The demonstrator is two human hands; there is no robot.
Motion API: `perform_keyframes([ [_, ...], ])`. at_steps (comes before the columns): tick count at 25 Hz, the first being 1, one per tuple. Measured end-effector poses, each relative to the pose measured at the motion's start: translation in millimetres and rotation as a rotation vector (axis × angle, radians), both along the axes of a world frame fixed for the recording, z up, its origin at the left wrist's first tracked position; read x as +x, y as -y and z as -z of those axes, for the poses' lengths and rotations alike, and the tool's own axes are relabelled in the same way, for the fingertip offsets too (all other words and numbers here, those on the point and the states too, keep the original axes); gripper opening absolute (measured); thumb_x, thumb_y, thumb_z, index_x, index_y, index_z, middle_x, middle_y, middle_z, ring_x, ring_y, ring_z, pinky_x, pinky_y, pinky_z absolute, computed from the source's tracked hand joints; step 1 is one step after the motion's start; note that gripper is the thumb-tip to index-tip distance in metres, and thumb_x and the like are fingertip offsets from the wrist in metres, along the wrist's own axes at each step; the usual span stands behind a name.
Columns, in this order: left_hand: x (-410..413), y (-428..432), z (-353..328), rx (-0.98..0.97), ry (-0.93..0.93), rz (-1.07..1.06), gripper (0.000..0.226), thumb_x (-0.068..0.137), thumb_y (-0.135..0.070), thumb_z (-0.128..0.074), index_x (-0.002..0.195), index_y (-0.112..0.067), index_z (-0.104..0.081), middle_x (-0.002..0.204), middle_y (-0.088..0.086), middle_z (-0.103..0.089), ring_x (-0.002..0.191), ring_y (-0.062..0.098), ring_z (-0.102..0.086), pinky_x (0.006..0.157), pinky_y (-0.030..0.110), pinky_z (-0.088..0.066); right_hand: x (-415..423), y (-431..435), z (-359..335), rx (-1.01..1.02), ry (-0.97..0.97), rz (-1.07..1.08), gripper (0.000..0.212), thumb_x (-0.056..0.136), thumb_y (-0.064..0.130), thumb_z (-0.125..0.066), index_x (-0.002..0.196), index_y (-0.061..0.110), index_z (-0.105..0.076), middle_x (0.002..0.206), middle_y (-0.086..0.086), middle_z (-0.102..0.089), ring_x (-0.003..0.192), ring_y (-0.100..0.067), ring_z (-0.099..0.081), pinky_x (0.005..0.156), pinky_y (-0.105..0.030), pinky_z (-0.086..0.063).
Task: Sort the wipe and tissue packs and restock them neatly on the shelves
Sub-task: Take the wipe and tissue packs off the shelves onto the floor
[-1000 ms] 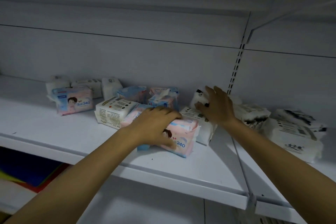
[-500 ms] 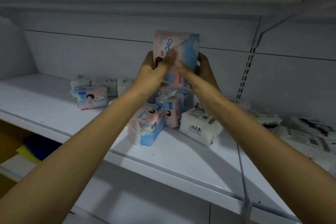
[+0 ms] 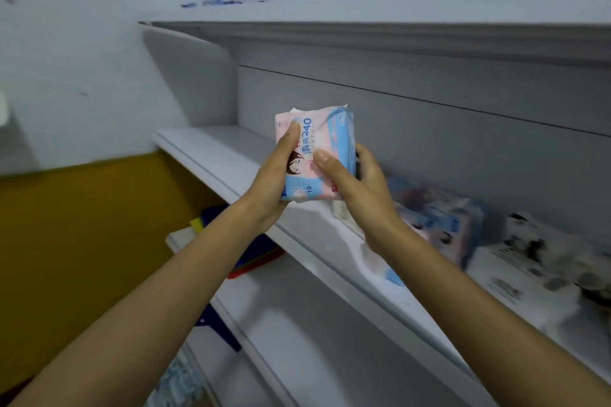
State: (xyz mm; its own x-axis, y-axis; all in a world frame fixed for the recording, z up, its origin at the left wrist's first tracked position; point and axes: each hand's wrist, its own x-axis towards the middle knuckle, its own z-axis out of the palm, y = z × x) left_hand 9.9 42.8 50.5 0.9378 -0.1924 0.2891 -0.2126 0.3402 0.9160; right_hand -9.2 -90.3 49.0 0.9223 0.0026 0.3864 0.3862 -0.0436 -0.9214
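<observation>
Swung left away from the pile, the wipe pack (image 3: 330, 139) stands upright above the shelf (image 3: 215, 149), left grip (image 3: 271, 182) and right grip (image 3: 357, 185) both curled around its lower half, loose packs (image 3: 443, 218) lying blurred to their right.

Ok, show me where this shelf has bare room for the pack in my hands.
The shelf is bare at its left end, from the side panel to the pack you hold. Right of that pack it is crowded: blurred pink-and-blue packs, then white packs, with little room between them.
</observation>
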Motion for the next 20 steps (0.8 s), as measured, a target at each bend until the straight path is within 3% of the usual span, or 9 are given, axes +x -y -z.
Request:
perform_keyframes([
  [2,6.6,-48.3,6.9,0.026,0.003,-0.129,0.06,0.084,-0.058,-0.058,0.126,-0.014,-0.056,0.117,0.01,-0.068,0.106,0.029,-0.066,0.089,0.042,-0.054,8.4,-44.1,10.1,0.02,-0.017,-0.062,0.064,0.076,0.05,-0.069,0.129,0.024,-0.046,0.121,0.001,-0.062,0.104,-0.011,-0.065,0.077,-0.024,-0.057],
  [4,12.0,-96.5,14.4,0.114,0.006,-0.314,0.051,0.085,-0.046,-0.066,0.121,-0.011,-0.054,0.108,0.007,-0.07,0.093,0.023,-0.07,0.074,0.033,-0.058,19.4,-89.7,21.1,0.058,-0.079,-0.114,0.066,0.081,0.049,-0.064,0.136,0.023,-0.04,0.122,0.003,-0.06,0.101,-0.004,-0.063,0.063,-0.01,-0.051],
  [6,17.8,-146.6,26.4,0.209,0.007,-0.509,0.046,0.082,-0.036,-0.072,0.117,-0.014,-0.051,0.101,-0.001,-0.067,0.081,0.01,-0.069,0.062,0.02,-0.054,34.7,-139.7,34.0,0.084,-0.157,-0.212,0.052,0.087,0.044,-0.06,0.131,0.022,-0.044,0.112,0.006,-0.064,0.087,0.001,-0.067,0.058,-0.01,-0.05],
  [8,25.1,-196.5,40.2,0.331,0.012,-0.606,0.049,0.078,-0.037,-0.075,0.116,-0.021,-0.048,0.102,-0.008,-0.063,0.083,0.004,-0.066,0.064,0.019,-0.054,48.2,-189.5,47.9,0.106,-0.241,-0.287,0.047,0.088,0.044,-0.059,0.125,0.018,-0.049,0.104,0.004,-0.07,0.083,-0.005,-0.071,0.062,-0.017,-0.054],
  [12,39.5,-288.6,86.0,0.59,-0.029,-0.57,0.058,0.076,-0.043,-0.075,0.121,-0.029,-0.04,0.106,-0.02,-0.057,0.093,-0.001,-0.062,0.072,0.022,-0.054,78.2,-279.0,104.5,0.136,-0.39,-0.339,0.05,0.089,0.049,-0.06,0.125,0.016,-0.052,0.116,-0.004,-0.069,0.099,-0.019,-0.069,0.087,-0.041,-0.057],
  [15,47.3,-324.7,140.1,0.583,-0.126,-0.441,0.061,0.076,-0.036,-0.077,0.125,-0.026,-0.041,0.11,-0.017,-0.058,0.094,-0.006,-0.062,0.068,0.015,-0.053,94.1,-311.6,154.2,0.199,-0.549,-0.299,0.048,0.089,0.049,-0.057,0.123,0.016,-0.059,0.113,-0.007,-0.07,0.097,-0.019,-0.07,0.078,-0.035,-0.058],
  [17,53.5,-340.7,180.6,0.472,-0.328,-0.386,0.05,0.084,-0.032,-0.069,0.126,-0.022,-0.044,0.107,-0.009,-0.061,0.093,0.0,-0.064,0.065,0.015,-0.053,105.2,-323.5,194.2,0.194,-0.666,-0.292,0.067,0.076,0.061,-0.06,0.124,0.015,-0.06,0.112,-0.01,-0.07,0.095,-0.02,-0.07,0.07,-0.03,-0.057],
  [19,59.3,-351.6,217.6,0.411,-0.548,-0.339,0.042,0.092,-0.028,-0.061,0.129,-0.017,-0.045,0.11,-0.004,-0.061,0.092,0.004,-0.064,0.064,0.017,-0.053,113.5,-327.8,234.7,0.148,-0.797,-0.289,0.092,0.058,0.073,-0.071,0.13,0.019,-0.055,0.113,-0.008,-0.07,0.099,-0.023,-0.069,0.074,-0.034,-0.056],
  [20,64.7,-355.2,237.4,0.424,-0.611,-0.313,0.042,0.093,-0.027,-0.06,0.132,-0.014,-0.047,0.115,-0.001,-0.062,0.094,0.006,-0.063,0.064,0.016,-0.053,120.1,-329.4,255.6,0.109,-0.835,-0.292,0.094,0.055,0.073,-0.074,0.131,0.021,-0.054,0.113,-0.007,-0.07,0.1,-0.024,-0.069,0.074,-0.034,-0.056],
])
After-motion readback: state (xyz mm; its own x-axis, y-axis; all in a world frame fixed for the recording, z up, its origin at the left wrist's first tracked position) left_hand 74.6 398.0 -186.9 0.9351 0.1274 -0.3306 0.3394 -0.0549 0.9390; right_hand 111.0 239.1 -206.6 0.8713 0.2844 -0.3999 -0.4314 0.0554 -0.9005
